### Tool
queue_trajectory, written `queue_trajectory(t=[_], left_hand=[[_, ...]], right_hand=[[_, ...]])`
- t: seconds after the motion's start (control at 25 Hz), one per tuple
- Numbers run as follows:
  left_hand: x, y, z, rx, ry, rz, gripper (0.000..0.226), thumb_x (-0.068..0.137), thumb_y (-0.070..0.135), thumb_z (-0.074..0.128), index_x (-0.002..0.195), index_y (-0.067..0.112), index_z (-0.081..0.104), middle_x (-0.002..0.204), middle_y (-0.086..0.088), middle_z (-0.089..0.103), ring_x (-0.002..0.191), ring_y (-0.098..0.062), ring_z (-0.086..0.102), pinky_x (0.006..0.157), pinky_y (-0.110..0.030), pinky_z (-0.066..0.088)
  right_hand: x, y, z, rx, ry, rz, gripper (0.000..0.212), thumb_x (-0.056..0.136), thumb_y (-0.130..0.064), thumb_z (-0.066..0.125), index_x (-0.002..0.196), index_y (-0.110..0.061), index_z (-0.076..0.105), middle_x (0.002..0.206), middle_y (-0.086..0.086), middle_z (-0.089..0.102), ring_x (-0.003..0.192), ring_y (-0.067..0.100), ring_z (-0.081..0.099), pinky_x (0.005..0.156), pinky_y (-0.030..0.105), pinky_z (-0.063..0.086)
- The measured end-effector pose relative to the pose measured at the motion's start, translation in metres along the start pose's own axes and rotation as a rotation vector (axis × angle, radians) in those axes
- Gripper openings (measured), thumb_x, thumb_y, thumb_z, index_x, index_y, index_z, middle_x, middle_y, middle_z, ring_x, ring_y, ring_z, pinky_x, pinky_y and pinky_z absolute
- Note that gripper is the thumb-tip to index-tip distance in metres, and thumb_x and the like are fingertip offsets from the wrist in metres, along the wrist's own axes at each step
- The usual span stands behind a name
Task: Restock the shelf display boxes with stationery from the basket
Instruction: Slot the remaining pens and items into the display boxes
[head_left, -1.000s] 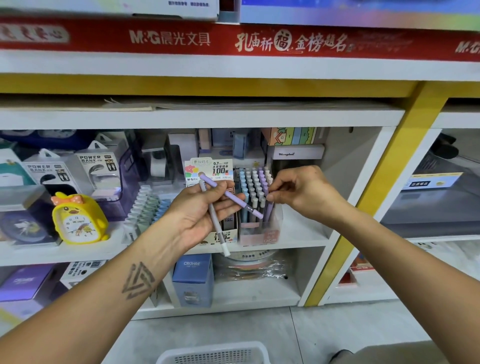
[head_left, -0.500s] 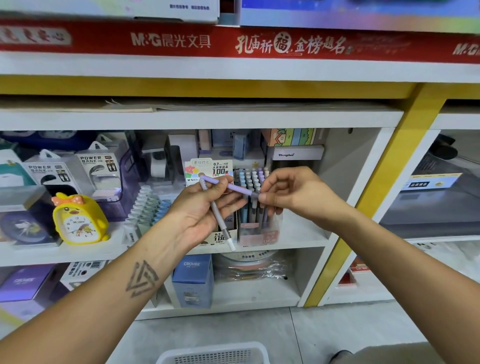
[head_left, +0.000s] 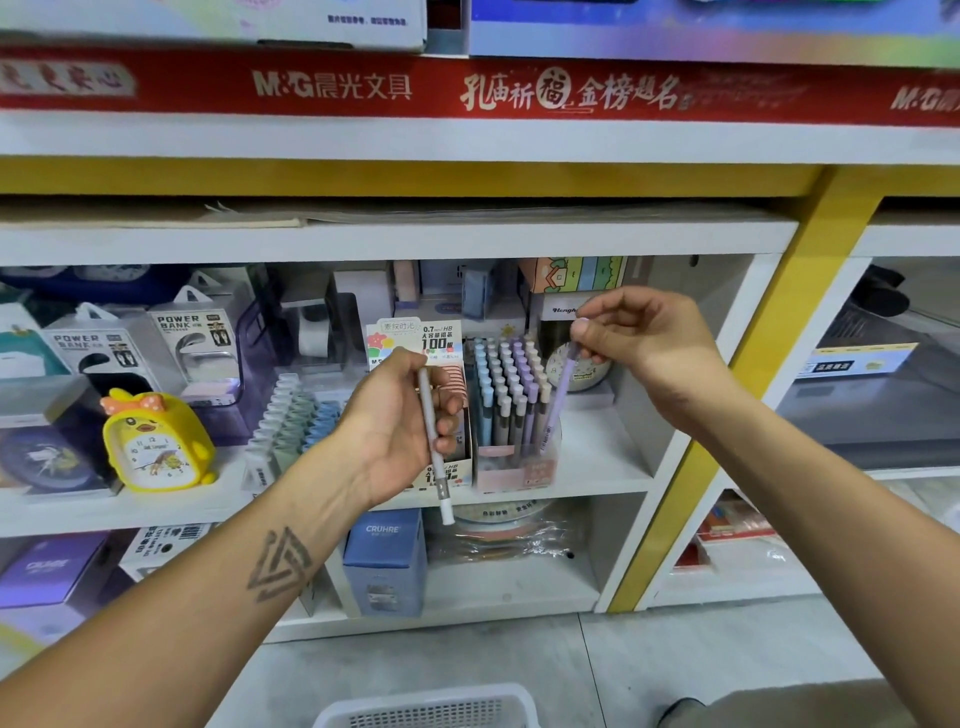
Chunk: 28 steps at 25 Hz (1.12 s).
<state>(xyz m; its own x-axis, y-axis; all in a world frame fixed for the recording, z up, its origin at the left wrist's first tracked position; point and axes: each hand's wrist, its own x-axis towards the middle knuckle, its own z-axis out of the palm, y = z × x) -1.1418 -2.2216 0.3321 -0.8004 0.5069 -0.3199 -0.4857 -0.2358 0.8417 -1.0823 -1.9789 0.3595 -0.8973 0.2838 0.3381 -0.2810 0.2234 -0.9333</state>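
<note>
My left hand (head_left: 400, 421) grips a grey-white pencil (head_left: 435, 457) that points down in front of the shelf. My right hand (head_left: 639, 343) pinches the top of a purple pencil (head_left: 558, 400), which hangs nearly upright with its tip at the right edge of the display box (head_left: 511, 470). That pink box stands on the middle shelf and holds rows of blue, white and purple pencils. The white basket (head_left: 431, 706) shows only its rim at the bottom edge.
A lead-refill box (head_left: 410, 343) stands just left of the display box. Further left are pastel clips (head_left: 291, 415), a yellow duck clock (head_left: 156, 441) and power bank packs (head_left: 192, 338). A blue box (head_left: 384, 556) sits on the shelf below. A yellow post (head_left: 753, 374) borders the bay.
My right hand took the purple pencil from my left hand, lifted it and turned it upright over the display box. My left hand now holds only the grey-white pencil.
</note>
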Motion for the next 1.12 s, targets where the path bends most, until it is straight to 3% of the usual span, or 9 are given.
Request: queue_trajectory(t=[0.08, 0.2, 0.32, 0.4, 0.52, 0.68, 0.8, 1.12], left_hand=[[0.002, -0.003, 0.001, -0.066, 0.001, 0.03, 0.027, 0.1, 0.025, 0.039, 0.077, 0.015, 0.049, 0.064, -0.005, 0.046, 0.052, -0.016, 0.038, 0.048, -0.027, 0.032], [0.005, -0.005, 0.001, -0.116, 0.029, 0.14, 0.025, 0.102, 0.018, 0.047, 0.08, 0.01, 0.057, 0.068, -0.006, 0.052, 0.056, -0.016, 0.049, 0.052, -0.027, 0.043], [0.005, -0.003, -0.002, -0.029, 0.067, 0.209, 0.015, 0.094, 0.02, 0.062, 0.085, 0.011, 0.07, 0.071, -0.001, 0.065, 0.064, -0.014, 0.059, 0.059, -0.029, 0.05], [0.006, -0.002, -0.003, 0.035, 0.096, 0.229, 0.012, 0.09, 0.022, 0.067, 0.087, 0.014, 0.075, 0.069, 0.003, 0.066, 0.065, -0.012, 0.055, 0.061, -0.026, 0.048], [0.005, -0.003, -0.002, 0.035, 0.083, 0.232, 0.013, 0.089, 0.018, 0.067, 0.088, 0.01, 0.077, 0.066, 0.003, 0.062, 0.059, -0.009, 0.046, 0.052, -0.021, 0.045], [0.003, -0.002, -0.008, 0.003, 0.064, 0.228, 0.013, 0.091, 0.011, 0.065, 0.092, 0.003, 0.076, 0.074, -0.006, 0.067, 0.062, -0.013, 0.055, 0.057, -0.022, 0.053], [0.004, 0.0, -0.013, 0.018, 0.069, 0.243, 0.014, 0.093, 0.01, 0.063, 0.095, 0.002, 0.074, 0.074, -0.006, 0.067, 0.062, -0.013, 0.057, 0.058, -0.023, 0.054], [0.006, 0.007, -0.025, -0.072, 0.107, 0.272, 0.012, 0.091, 0.009, 0.065, 0.091, 0.0, 0.074, 0.074, -0.007, 0.067, 0.062, -0.015, 0.056, 0.057, -0.024, 0.054]], right_hand=[[-0.001, 0.003, 0.005, -0.138, 0.006, -0.043, 0.013, 0.084, 0.001, 0.076, 0.096, 0.002, 0.07, 0.086, 0.025, 0.071, 0.077, 0.042, 0.069, 0.068, 0.027, 0.059], [-0.004, 0.005, 0.013, -0.218, -0.026, -0.075, 0.01, 0.085, 0.0, 0.076, 0.093, -0.003, 0.071, 0.083, 0.018, 0.072, 0.077, 0.036, 0.071, 0.074, 0.033, 0.062], [-0.002, 0.003, 0.012, -0.145, 0.033, -0.117, 0.01, 0.085, -0.001, 0.077, 0.09, -0.008, 0.072, 0.077, 0.01, 0.073, 0.071, 0.024, 0.071, 0.07, 0.027, 0.06], [-0.001, 0.002, 0.011, -0.16, 0.044, -0.148, 0.012, 0.085, -0.003, 0.077, 0.088, -0.014, 0.072, 0.079, 0.011, 0.072, 0.072, 0.024, 0.071, 0.07, 0.026, 0.06], [-0.006, 0.011, 0.017, -0.331, -0.061, -0.124, 0.012, 0.086, -0.008, 0.076, 0.088, -0.019, 0.072, 0.078, 0.003, 0.073, 0.074, 0.019, 0.072, 0.072, 0.029, 0.06], [-0.013, 0.024, 0.024, -0.558, -0.167, -0.161, 0.007, 0.087, -0.016, 0.077, 0.089, -0.02, 0.072, 0.077, -0.005, 0.072, 0.073, 0.007, 0.069, 0.07, 0.025, 0.057], [-0.013, 0.024, 0.025, -0.568, -0.193, -0.144, 0.007, 0.086, -0.017, 0.079, 0.087, -0.021, 0.072, 0.076, -0.005, 0.071, 0.071, 0.006, 0.068, 0.069, 0.022, 0.055], [-0.011, 0.021, 0.024, -0.514, -0.249, -0.073, 0.013, 0.08, -0.009, 0.083, 0.077, -0.017, 0.073, 0.075, 0.002, 0.073, 0.074, 0.02, 0.071, 0.076, 0.038, 0.061]])
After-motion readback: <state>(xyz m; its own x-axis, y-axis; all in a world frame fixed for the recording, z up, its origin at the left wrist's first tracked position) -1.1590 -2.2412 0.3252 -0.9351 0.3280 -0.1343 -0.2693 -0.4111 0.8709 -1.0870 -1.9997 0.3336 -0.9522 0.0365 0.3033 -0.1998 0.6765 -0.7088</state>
